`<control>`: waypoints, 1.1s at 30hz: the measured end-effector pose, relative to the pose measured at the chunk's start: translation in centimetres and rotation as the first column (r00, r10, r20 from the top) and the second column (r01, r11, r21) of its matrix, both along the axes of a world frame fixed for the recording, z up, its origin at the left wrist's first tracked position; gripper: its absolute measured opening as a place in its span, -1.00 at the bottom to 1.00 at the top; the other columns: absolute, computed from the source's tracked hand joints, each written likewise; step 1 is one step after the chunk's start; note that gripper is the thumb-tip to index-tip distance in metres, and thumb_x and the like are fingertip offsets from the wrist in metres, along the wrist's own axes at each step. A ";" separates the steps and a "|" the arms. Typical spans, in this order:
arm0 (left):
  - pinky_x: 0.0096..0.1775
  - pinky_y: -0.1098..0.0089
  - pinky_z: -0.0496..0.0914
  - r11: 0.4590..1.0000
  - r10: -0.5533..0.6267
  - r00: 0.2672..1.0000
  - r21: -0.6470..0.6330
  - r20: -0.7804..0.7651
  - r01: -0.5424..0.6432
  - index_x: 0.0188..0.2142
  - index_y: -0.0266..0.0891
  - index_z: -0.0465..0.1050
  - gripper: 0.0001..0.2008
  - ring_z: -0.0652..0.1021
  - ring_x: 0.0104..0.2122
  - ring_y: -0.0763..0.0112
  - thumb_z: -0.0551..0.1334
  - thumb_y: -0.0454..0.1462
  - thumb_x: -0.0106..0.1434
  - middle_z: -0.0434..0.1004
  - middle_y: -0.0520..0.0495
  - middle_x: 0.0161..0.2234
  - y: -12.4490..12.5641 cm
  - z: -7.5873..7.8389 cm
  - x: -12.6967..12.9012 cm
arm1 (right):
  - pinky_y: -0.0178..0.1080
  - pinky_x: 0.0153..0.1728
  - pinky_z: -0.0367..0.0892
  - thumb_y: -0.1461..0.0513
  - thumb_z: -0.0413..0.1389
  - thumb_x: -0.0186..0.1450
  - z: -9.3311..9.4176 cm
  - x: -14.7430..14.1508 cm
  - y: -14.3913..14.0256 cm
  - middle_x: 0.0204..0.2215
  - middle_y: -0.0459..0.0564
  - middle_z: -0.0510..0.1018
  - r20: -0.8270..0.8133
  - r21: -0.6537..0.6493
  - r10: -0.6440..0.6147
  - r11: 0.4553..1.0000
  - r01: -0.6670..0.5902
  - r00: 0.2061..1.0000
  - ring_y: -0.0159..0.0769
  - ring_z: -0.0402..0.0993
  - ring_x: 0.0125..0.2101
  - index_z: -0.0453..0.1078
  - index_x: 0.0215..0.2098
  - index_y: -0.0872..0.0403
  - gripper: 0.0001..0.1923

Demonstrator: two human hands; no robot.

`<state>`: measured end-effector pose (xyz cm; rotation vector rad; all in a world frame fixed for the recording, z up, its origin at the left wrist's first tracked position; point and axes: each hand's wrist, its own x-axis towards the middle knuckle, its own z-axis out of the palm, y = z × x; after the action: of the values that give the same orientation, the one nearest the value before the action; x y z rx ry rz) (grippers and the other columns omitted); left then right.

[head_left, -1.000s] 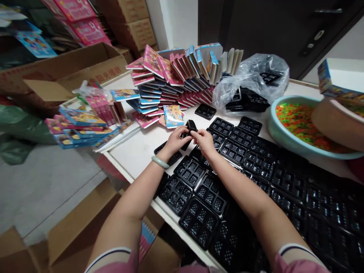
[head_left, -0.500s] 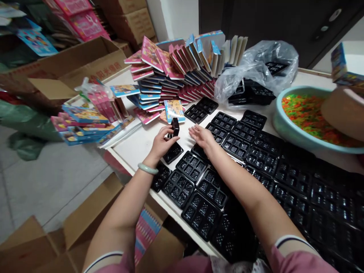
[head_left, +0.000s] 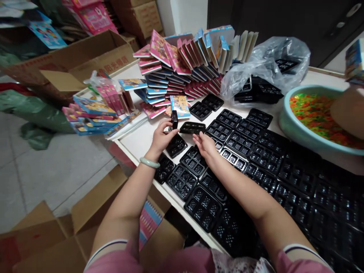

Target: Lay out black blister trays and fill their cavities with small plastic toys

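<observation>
- Black plastic trays (head_left: 239, 142), each moulded with small compartments, lie laid out in rows across the white table (head_left: 142, 138), filling the centre and lower right of the frame.
- The left hand (head_left: 162, 137), centre left of the frame with a pale green bangle (head_left: 149, 162) on its wrist, has its fingers closed around a small stack of trays (head_left: 174, 120) held on edge.
- The right hand (head_left: 205, 145), just right of it, has its fingers partly curled, pinching the near edge of a single tray (head_left: 192, 127) that hangs level just above the table, between the two hands.
- The step in hand looks like peeling one tray off the held stack and setting it down at the left end of the rows.
- The next move, as I judge it, calls for lowering this tray flat into the bare spot beside the laid ones without overlapping them.
- Piles of pink and blue booklets (head_left: 182, 64) stand at the upper centre, a clear bag (head_left: 264, 72) of more trays at the upper right, and a green basin (head_left: 298, 129) of coloured bits at the right edge.
</observation>
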<state>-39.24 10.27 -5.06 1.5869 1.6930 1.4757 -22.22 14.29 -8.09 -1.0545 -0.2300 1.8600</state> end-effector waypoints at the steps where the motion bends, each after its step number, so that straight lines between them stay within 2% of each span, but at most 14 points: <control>1: -0.36 0.43 0.43 0.999 0.033 0.999 0.011 0.003 -0.033 -0.35 -0.22 0.41 -0.76 0.49 -0.02 0.21 0.38 -0.18 0.05 0.45 -0.16 0.02 -0.3 0.1 -0.4 | -0.38 -0.24 0.50 0.35 0.11 0.32 -0.1 -0.1 0.0 -0.51 -0.16 0.44 -0.027 -0.040 -0.014 0.999 0.013 1.000 -0.48 0.55 -0.39 0.26 -0.46 0.08 -0.81; 3: -0.37 0.44 0.43 0.997 0.070 0.998 0.024 -0.003 -0.070 -0.34 -0.22 0.42 -0.76 0.49 -0.03 0.22 0.38 -0.17 0.05 0.44 -0.16 0.03 -1.0 0.2 -1.1 | -0.38 -0.20 0.50 0.40 0.01 0.35 -0.1 -0.2 -0.1 -0.45 -0.12 0.47 -0.059 -0.102 -0.001 0.995 -0.005 0.998 -0.49 0.55 -0.35 0.28 -0.43 0.09 -0.80; 6: -0.35 0.42 0.43 0.999 0.052 0.996 0.012 -0.067 -0.052 -0.33 -0.22 0.43 -0.74 0.50 -0.03 0.22 0.39 -0.16 0.05 0.44 -0.17 0.02 -1.7 0.2 -1.6 | -0.36 -0.26 0.51 0.39 0.04 0.33 0.4 0.0 -0.7 -0.43 -0.06 0.48 -0.044 -0.146 0.149 0.977 -0.154 0.988 -0.45 0.53 -0.38 0.30 -0.43 0.11 -0.83; 8: -0.30 0.37 0.45 1.000 -0.002 0.989 -0.006 -0.146 0.001 -0.32 -0.21 0.44 -0.74 0.50 -0.03 0.21 0.39 -0.14 0.06 0.44 -0.18 0.02 -2.1 0.2 -1.5 | -0.35 -0.32 0.49 0.33 0.15 0.28 0.9 0.3 -1.4 -0.41 -0.05 0.50 -0.008 -0.079 0.289 0.954 -0.289 0.957 -0.43 0.52 -0.39 0.36 -0.42 0.12 -0.89; 10: -0.16 0.26 0.47 0.995 -0.098 0.964 -0.030 -0.248 0.093 -0.32 -0.20 0.46 -0.76 0.49 -0.01 0.19 0.38 -0.14 0.08 0.45 -0.17 0.02 -2.4 0.3 -1.1 | -0.39 -0.40 0.43 0.26 0.24 0.20 1.4 0.6 -2.2 -0.38 -0.07 0.55 0.071 0.101 0.379 0.917 -0.385 0.923 -0.44 0.49 -0.40 0.44 -0.37 0.11 -0.92; 13: 0.08 0.09 0.37 0.968 -0.249 0.899 -0.073 -0.359 0.239 -0.30 -0.17 0.47 -0.80 0.46 0.04 0.17 0.37 -0.16 0.12 0.45 -0.16 0.01 -2.6 0.4 -0.1 | -0.44 -0.49 0.29 0.18 0.31 0.08 1.9 1.0 -3.1 -0.44 -0.16 0.56 0.252 0.350 0.337 0.842 -0.410 0.907 -0.47 0.43 -0.45 0.50 -0.36 0.07 -0.82; 16: 0.11 0.06 0.33 0.953 -0.302 0.877 -0.083 -0.373 0.293 -0.29 -0.17 0.47 -0.82 0.45 0.05 0.16 0.37 -0.19 0.14 0.45 -0.17 0.00 -2.9 0.4 0.7 | -0.42 -0.55 0.22 0.14 0.30 0.04 1.8 0.9 -3.4 -0.57 -0.21 0.48 0.360 0.410 0.269 0.815 -0.411 0.893 -0.47 0.36 -0.53 0.50 -0.43 0.07 -0.81; 19: 0.10 0.08 0.35 0.947 -0.319 0.883 -0.080 -0.345 0.311 -0.29 -0.17 0.46 -0.84 0.47 0.04 0.16 0.37 -0.22 0.14 0.45 -0.16 -0.01 -3.3 0.1 0.4 | -0.36 -0.53 0.26 0.09 0.24 0.10 1.1 0.6 -3.4 -0.61 -0.20 0.43 0.420 0.443 0.289 0.762 -0.473 0.860 -0.42 0.35 -0.56 0.49 -0.44 0.06 -0.80; 21: 0.06 0.12 0.38 0.970 -0.240 0.917 -0.046 -0.319 0.237 -0.30 -0.17 0.45 -0.84 0.47 0.04 0.17 0.36 -0.24 0.13 0.45 -0.15 0.01 -3.6 0.0 -0.5 | -0.30 -0.42 0.35 0.11 0.20 0.17 0.4 0.4 -3.2 -0.50 -0.14 0.49 0.509 0.511 0.252 0.681 -0.524 0.823 -0.38 0.40 -0.49 0.50 -0.41 0.04 -0.83; 23: -0.03 0.18 0.43 0.996 -0.084 0.960 0.000 -0.266 0.087 -0.31 -0.18 0.43 -0.84 0.46 0.04 0.16 0.35 -0.28 0.12 0.43 -0.14 0.05 -3.6 -0.3 -2.0 | -0.19 -0.18 0.39 0.19 0.19 0.20 -0.4 0.2 -2.5 -0.32 -0.06 0.54 0.666 0.568 0.150 0.533 -0.627 0.731 -0.30 0.46 -0.33 0.52 -0.33 0.01 -0.90; 25: -0.15 0.25 0.46 0.999 0.040 0.982 0.011 -0.183 -0.039 -0.32 -0.19 0.40 -0.85 0.46 0.05 0.16 0.33 -0.31 0.10 0.41 -0.15 0.10 -3.3 -0.7 -3.7 | -0.07 0.07 0.26 0.28 0.16 0.22 -1.1 -0.1 -1.2 -0.13 0.02 0.54 0.821 0.536 -0.012 0.360 -0.763 0.571 -0.18 0.42 -0.10 0.53 -0.22 0.00 -0.83; 27: -0.23 0.32 0.47 0.997 0.074 0.991 -0.024 -0.111 -0.077 -0.34 -0.21 0.38 -0.85 0.46 0.04 0.17 0.32 -0.32 0.09 0.40 -0.16 0.11 -2.7 -1.2 -5.1 | 0.02 0.18 0.12 0.34 0.11 0.26 -1.6 -0.6 0.7 0.02 0.12 0.49 0.902 0.431 -0.162 0.273 -0.860 0.401 -0.07 0.30 0.09 0.50 -0.07 0.06 -0.72; 29: -0.29 0.37 0.46 0.995 0.078 0.995 -0.065 -0.066 -0.082 -0.36 -0.23 0.37 -0.84 0.47 0.02 0.18 0.33 -0.30 0.06 0.42 -0.19 0.08 -2.2 -1.7 -5.9 | 0.06 0.21 0.05 0.35 0.07 0.29 -1.7 -1.1 3.2 0.14 0.22 0.39 0.930 0.332 -0.262 0.299 -0.895 0.257 0.01 0.19 0.18 0.41 0.07 0.15 -0.62; 33: -0.30 0.39 0.46 0.993 0.078 0.997 -0.085 -0.029 -0.080 -0.36 -0.25 0.39 -0.79 0.49 -0.02 0.21 0.35 -0.23 0.04 0.46 -0.20 0.05 -1.8 -2.3 -5.9 | 0.10 0.21 0.00 0.31 0.03 0.33 -1.7 -1.1 9.1 0.24 0.28 0.26 0.948 0.194 -0.316 0.466 -0.863 0.043 0.05 0.09 0.24 0.27 0.21 0.22 -0.53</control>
<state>-45.17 8.44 -7.33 1.5162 1.8282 1.4045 -23.35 23.43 -9.79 -1.3707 -2.2518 0.6105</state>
